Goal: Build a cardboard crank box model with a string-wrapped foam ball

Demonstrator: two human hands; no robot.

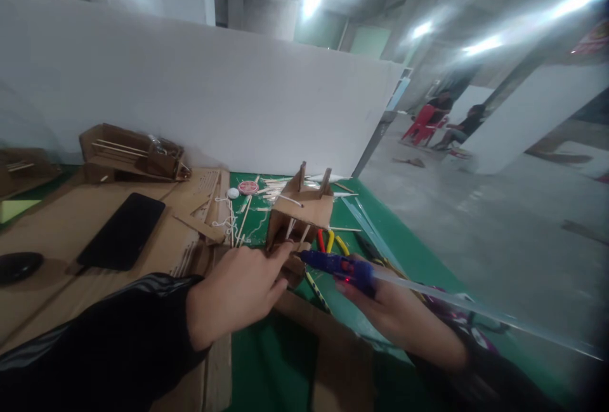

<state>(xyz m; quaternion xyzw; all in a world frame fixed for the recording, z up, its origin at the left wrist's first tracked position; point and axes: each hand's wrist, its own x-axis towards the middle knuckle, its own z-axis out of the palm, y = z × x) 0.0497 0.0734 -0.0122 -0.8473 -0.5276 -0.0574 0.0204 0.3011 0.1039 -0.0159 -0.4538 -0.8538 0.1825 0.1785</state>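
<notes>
My right hand [390,307] is wrapped round a blue glue gun [340,266], with a red light glowing on it. A long clear glue stick [457,301] runs out of its back end. The gun's nozzle points left at the lower part of a small cardboard model [309,212], which has two upright tabs on top and thin sticks set in its front. My left hand [242,285] has its index finger and thumb against the model's lower front edge, gripping it. My other left fingers are curled and partly hidden. The exact spot beneath the nozzle is blurred.
Pliers [330,242] with red and yellow handles lie behind the glue gun. Loose sticks [276,188] and white string [232,215] lie on the green table [399,240]. Left are a black phone [121,231], a mouse [19,266] and another cardboard model [133,152]. A white panel [200,94] stands behind.
</notes>
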